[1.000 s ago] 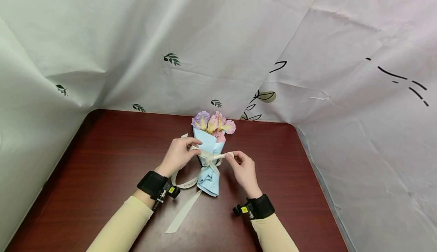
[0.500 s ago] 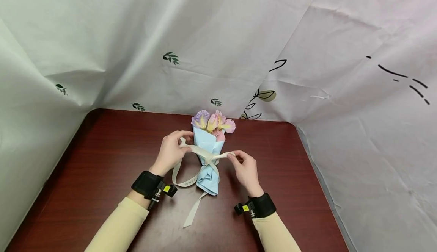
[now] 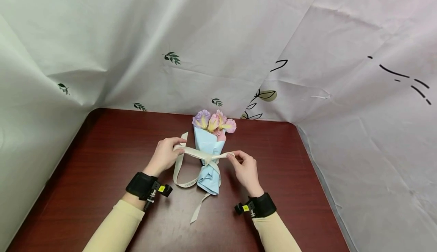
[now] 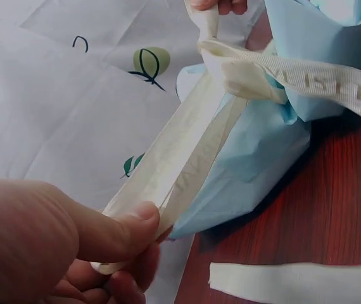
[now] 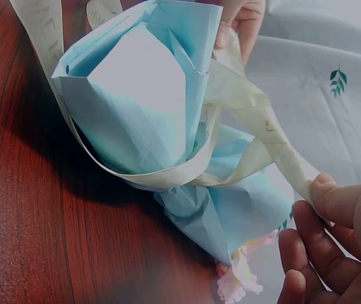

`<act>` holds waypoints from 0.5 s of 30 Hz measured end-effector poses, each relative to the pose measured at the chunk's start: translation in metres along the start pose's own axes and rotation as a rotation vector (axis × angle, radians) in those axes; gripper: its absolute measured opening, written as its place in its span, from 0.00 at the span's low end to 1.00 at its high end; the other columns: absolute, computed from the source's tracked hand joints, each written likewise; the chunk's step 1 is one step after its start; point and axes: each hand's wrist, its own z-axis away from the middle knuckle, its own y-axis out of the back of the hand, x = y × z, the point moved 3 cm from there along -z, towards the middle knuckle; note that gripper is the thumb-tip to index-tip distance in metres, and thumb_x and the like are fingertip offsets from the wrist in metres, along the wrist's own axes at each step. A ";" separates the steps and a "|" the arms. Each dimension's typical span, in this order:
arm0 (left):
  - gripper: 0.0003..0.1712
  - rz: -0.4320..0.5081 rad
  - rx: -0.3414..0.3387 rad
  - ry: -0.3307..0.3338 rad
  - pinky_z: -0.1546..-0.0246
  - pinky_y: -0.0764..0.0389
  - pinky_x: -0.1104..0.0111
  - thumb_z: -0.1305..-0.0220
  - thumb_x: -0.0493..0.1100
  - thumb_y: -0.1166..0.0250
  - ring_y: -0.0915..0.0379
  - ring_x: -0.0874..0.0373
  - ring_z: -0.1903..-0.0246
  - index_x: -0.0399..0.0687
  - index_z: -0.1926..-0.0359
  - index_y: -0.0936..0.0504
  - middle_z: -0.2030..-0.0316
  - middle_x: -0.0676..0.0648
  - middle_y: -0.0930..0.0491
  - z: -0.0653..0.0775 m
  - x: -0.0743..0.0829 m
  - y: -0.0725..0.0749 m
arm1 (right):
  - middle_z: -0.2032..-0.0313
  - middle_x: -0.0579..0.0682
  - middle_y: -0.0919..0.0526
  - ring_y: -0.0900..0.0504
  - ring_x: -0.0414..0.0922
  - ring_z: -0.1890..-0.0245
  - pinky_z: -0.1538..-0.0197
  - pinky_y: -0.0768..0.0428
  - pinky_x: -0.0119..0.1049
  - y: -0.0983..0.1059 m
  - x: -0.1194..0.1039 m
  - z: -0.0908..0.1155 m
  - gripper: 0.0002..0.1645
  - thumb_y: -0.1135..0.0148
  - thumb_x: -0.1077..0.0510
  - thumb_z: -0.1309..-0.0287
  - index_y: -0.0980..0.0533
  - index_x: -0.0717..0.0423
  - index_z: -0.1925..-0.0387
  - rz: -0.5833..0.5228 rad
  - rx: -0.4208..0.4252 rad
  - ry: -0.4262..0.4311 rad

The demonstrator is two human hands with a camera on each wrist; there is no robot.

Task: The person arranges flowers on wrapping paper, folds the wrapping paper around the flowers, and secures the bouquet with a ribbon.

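A small bouquet lies on the table with purple and pink flowers (image 3: 217,123) at its far end. Light blue paper (image 3: 209,178) wraps the stems, and a cream ribbon (image 3: 194,152) is tied round its narrow waist. To the left of the bouquet, my left hand (image 3: 163,155) pinches a doubled length of ribbon between thumb and fingers, as the left wrist view (image 4: 104,244) shows. My right hand (image 3: 245,168) pinches another part of the ribbon on the right side. Between the hands the ribbon is stretched across the paper, crossing at the knot (image 3: 208,160).
One printed ribbon tail (image 3: 186,185) curves down on the left of the bouquet. Another tail (image 3: 196,213) lies below the paper's near end. The dark red wooden table (image 3: 112,161) meets a pale printed cloth backdrop (image 3: 218,55) behind and at the sides.
My left hand has moved left and slightly down, drawing the ribbon out longer from the knot. The tail below the bouquet has shifted right and up. The right hand has barely moved.
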 end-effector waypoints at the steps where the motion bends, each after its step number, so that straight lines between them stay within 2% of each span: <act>1: 0.19 -0.002 0.008 0.001 0.51 0.22 0.53 0.37 0.33 0.30 0.19 0.45 0.50 0.44 0.44 0.15 0.52 0.41 0.14 0.000 -0.001 0.001 | 0.67 0.54 0.13 0.20 0.43 0.71 0.73 0.29 0.36 0.000 0.000 0.000 0.08 0.33 0.43 0.34 0.15 0.40 0.62 -0.002 -0.003 0.001; 8: 0.19 0.049 0.107 0.005 0.70 0.26 0.65 0.45 0.33 0.24 0.22 0.55 0.70 0.47 0.50 0.13 0.66 0.47 0.14 -0.001 -0.004 0.006 | 0.67 0.50 0.13 0.22 0.44 0.71 0.73 0.30 0.36 0.003 0.001 0.000 0.09 0.33 0.42 0.35 0.15 0.39 0.62 0.007 -0.002 -0.018; 11: 0.19 0.049 0.127 0.001 0.72 0.27 0.66 0.45 0.35 0.23 0.23 0.56 0.71 0.47 0.52 0.13 0.66 0.48 0.13 -0.002 -0.005 0.007 | 0.68 0.53 0.13 0.25 0.45 0.72 0.71 0.31 0.36 0.004 0.002 -0.001 0.09 0.34 0.44 0.34 0.14 0.41 0.62 0.023 -0.004 -0.027; 15: 0.16 0.049 0.119 0.011 0.69 0.25 0.64 0.44 0.37 0.23 0.21 0.55 0.69 0.47 0.53 0.12 0.66 0.48 0.13 -0.001 -0.006 0.008 | 0.68 0.57 0.14 0.29 0.46 0.74 0.70 0.34 0.36 0.006 0.005 -0.001 0.10 0.38 0.48 0.30 0.14 0.45 0.61 0.064 -0.024 -0.034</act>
